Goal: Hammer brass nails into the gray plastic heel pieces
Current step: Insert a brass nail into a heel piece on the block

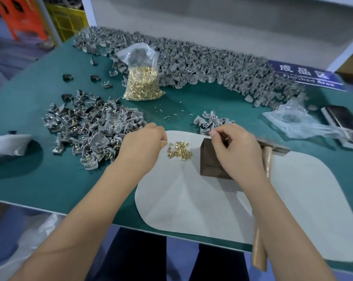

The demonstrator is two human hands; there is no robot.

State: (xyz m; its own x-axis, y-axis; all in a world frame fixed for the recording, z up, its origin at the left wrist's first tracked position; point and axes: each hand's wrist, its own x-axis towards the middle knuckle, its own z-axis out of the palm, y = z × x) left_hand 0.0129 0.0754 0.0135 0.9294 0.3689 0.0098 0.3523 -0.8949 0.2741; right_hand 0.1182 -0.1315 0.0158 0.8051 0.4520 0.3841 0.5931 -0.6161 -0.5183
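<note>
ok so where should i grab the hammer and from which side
Grip the hammer by its wooden handle, near the free end that overhangs the table's front edge. Come from the right with the right hand, since the handle runs along that forearm's outer side, toward the person. The head lies up by the dark block, partly hidden behind the hand.

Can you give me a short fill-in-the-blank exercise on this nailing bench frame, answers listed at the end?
1. The loose brass nails lie on the pale ____ mat, beside the left hand.
2. The right hand is over the dark ____ block.
3. The hammer lies to the ____ of that block.
4. The bag of nails stands on the ____ table cover.

Answers: gray; brown; right; green
</note>
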